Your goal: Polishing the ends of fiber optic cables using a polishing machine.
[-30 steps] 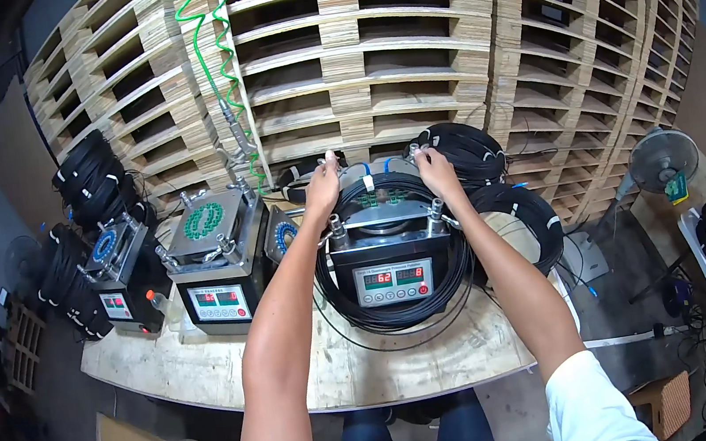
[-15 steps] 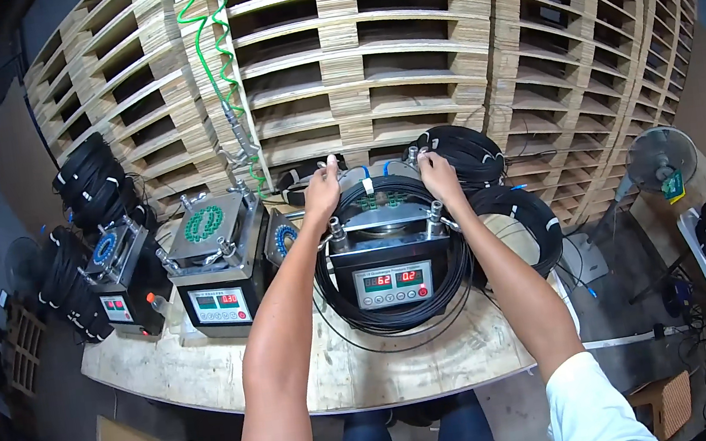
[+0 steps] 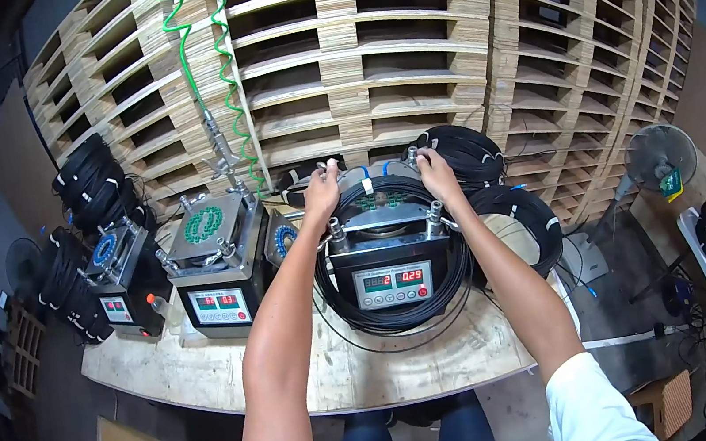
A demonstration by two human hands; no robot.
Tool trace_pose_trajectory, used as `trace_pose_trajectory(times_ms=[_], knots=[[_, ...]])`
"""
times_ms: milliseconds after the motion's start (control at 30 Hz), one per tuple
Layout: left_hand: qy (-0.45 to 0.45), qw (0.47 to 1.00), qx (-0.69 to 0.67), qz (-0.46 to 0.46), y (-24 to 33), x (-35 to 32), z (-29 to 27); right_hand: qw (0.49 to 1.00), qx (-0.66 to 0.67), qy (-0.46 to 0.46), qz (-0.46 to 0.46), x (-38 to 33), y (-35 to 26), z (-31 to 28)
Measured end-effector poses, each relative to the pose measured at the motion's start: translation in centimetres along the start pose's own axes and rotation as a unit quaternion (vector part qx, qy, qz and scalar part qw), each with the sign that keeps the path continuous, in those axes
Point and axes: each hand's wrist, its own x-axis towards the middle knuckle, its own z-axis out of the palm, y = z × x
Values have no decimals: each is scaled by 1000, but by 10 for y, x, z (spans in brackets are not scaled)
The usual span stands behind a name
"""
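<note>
A polishing machine with a black body, metal top and lit front panel stands on the table before me. Black cable in a coil hangs around it, with blue-ended connectors at the back of its top. My left hand is closed at the machine's far left corner, and bright metal of a clamp post shows by its thumb. At the far right corner, my right hand closes round another metal clamp post. Near clamp posts stand free of both hands.
Two similar machines stand left: one with a green ring-marked top, one with a blue ring. Black cable coils lie behind and right. An air gun hangs from a green spiral hose. Stacked wooden pallets rise behind; a fan stands right.
Digits on the panels of the front machine and the green-ringed one have changed. The hanging air gun has swung left and up. Both hands stay almost where they were.
</note>
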Motion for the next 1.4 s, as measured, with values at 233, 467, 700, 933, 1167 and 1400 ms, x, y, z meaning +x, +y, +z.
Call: trace_pose_trajectory(times_ms=[233, 467, 700, 933, 1167, 1400], knots=[[-7, 1000, 5, -9, 3, -2, 1, 998, -47, 11, 36, -2, -4, -2], [-34, 999, -2, -22, -8, 8, 2, 999, -41, 1, 29, -2, -7, -1], [3, 1000, 12, 1, -5, 7, 6, 1000, 6, 7, 8, -1, 1, -4], [5, 1000, 14, 1, -2, 3, 1, 997, -49, 4, 66, -5, -15, -5], [-11, 1000, 0, -23, 4, -1, -1, 996, -39, -13, 73, -2, -10, -4], [21, 1000, 12, -7, 0, 5, 8, 999, 15, -13, 27, 4, 7, -4]])
